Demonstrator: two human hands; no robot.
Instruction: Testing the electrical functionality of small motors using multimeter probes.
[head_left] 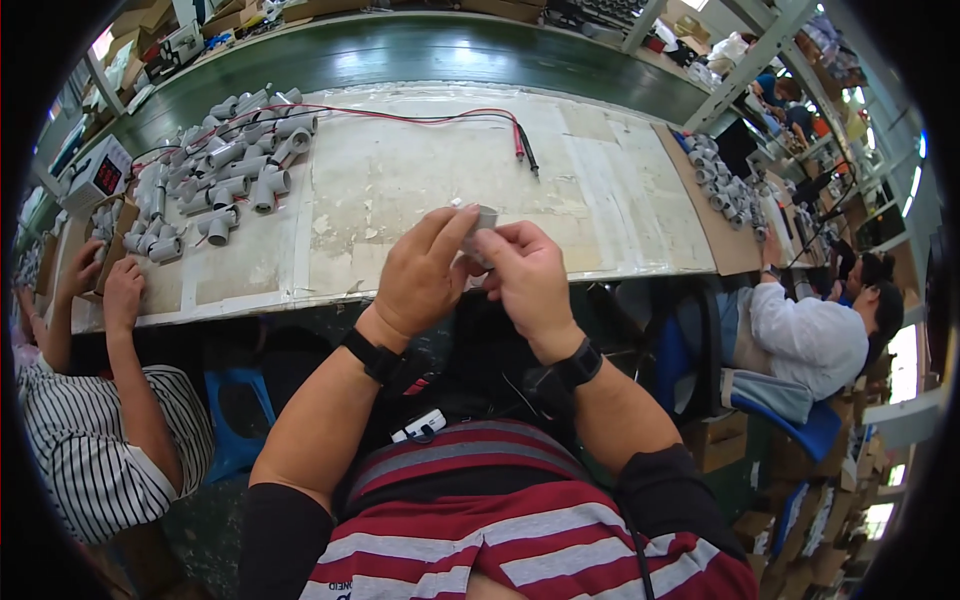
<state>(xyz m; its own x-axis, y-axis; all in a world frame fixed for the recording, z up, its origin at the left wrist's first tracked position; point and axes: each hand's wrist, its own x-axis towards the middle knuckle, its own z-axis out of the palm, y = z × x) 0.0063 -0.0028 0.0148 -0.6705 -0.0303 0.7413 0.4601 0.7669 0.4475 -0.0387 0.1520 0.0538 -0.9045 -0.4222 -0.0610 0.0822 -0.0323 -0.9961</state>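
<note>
Near the front edge of the worktable, my left hand (412, 268) and my right hand (532, 278) come together around a grey plastic pipe fitting (487, 216). Its rounded upper end shows between my fingers; the lower part is hidden behind them. The left fingers lie along one side of it, while the right thumb and fingers pinch the other. Beyond my hands, a red test probe (519, 146) and a black test probe (532, 160) lie on the table, tips toward me. A heap of similar grey tee-shaped pipe fittings (268, 187) covers the table's left part.
Red and black leads run left across the worktable (370, 215) to a white meter box (104, 172). At left, a co-worker's hands (124, 292) are by a cardboard box (122, 225). More grey fittings (722, 185) lie at right, near another seated person (805, 330). A green surface (400, 62) runs behind.
</note>
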